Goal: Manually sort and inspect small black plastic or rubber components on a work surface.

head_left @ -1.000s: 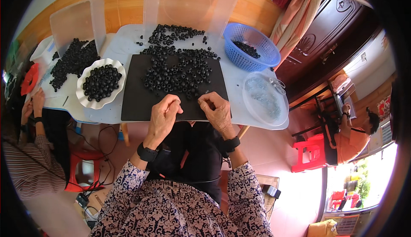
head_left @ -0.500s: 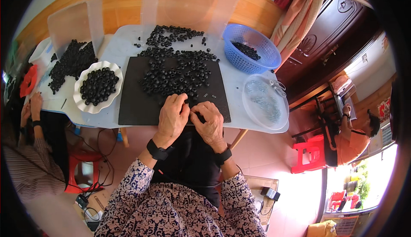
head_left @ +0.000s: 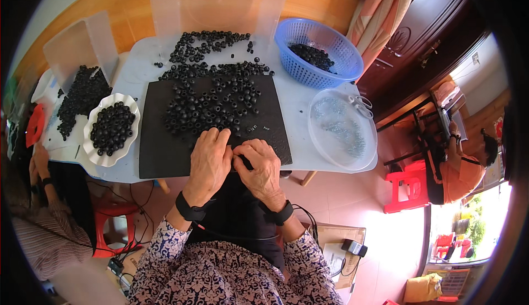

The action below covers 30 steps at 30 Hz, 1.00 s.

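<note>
The left hand and right hand sit close together at the near edge of a black mat, fingers curled and narrow; whether they pinch anything cannot be told. Black beads lie across the mat just beyond the fingertips and run onto the pale table. A scalloped white bowl of similar beads stands at left; at right are a blue basket with more, and a round clear tray bearing tiny pale-blue pieces.
</note>
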Motion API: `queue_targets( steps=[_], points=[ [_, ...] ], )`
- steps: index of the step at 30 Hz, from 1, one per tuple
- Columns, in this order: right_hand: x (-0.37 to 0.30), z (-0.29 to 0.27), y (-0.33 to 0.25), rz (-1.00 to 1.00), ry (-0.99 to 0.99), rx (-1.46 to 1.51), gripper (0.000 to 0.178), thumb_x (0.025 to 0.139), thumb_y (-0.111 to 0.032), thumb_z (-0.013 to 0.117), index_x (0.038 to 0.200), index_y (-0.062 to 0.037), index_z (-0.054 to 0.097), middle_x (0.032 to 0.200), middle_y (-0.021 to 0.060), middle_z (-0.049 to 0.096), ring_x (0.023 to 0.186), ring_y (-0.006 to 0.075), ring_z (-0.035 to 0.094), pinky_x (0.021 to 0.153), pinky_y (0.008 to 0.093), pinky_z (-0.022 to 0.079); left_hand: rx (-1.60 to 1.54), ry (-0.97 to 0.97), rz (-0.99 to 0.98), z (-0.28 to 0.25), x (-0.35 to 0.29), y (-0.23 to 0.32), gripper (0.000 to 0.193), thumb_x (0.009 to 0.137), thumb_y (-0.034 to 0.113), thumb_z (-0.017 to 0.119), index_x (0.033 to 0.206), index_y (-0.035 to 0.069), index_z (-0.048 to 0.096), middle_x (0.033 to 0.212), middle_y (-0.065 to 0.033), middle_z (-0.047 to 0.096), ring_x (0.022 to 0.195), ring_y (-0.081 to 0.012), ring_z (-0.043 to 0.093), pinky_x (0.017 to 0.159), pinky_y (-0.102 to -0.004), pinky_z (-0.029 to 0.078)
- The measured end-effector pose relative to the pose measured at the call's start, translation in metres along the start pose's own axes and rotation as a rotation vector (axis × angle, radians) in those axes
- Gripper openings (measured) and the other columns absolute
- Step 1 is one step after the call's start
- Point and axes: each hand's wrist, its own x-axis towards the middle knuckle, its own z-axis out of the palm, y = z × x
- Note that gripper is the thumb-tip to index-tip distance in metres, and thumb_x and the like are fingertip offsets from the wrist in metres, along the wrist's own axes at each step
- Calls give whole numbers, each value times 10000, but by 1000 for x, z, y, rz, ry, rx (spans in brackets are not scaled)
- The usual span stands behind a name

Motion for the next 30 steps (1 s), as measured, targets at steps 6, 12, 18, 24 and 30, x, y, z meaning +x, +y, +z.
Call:
queue_targets(
  steps=[6, 12, 18, 24, 30],
  points=[
    [2, 3, -1, 24, 34, 14, 127, 723, -41, 717, 843, -66, 682, 851, 43, 641, 773, 245, 606, 686, 360, 480, -50, -11, 8, 1, 3, -8, 227, 818, 10, 655, 1029, 3, 571, 822, -99, 521, 798, -283, 545, 690, -397, 496],
    [5, -1, -8, 205, -13, 139, 138, 751, -28, 721, 882, -61, 688, 820, 59, 657, 687, 211, 618, 631, 327, 491, -544, 101, -85, -10, -7, -15, 241, 818, -41, 645, 1051, 18, 622, 812, -77, 598, 724, -182, 594, 652, -285, 483],
    [11, 3, -22, 407, -23, 346, 140, 825, 2, 686, 963, -23, 688, 805, 45, 668, 641, 102, 591, 607, 260, 482, -709, 32, -177, -14, -15, -22, 282, 813, -62, 649, 1082, 13, 615, 898, -105, 637, 821, -215, 650, 692, -303, 521],
    [14, 10, -30, 445, -63, 345, 161, 816, -31, 714, 973, -8, 686, 801, 35, 671, 647, 77, 574, 611, 248, 488, -598, 88, -88, -10, -16, -20, 316, 804, -72, 648, 1105, 15, 606, 937, -125, 646, 846, -263, 647, 711, -332, 530],
    [9, 12, -23, 455, -57, 340, 161, 803, -27, 717, 961, -13, 691, 760, 35, 662, 612, 66, 566, 583, 237, 489, -612, 74, -87, -9, -18, -21, 282, 804, -76, 639, 1073, 5, 609, 946, -115, 645, 806, -214, 668, 691, -304, 534]
  ],
)
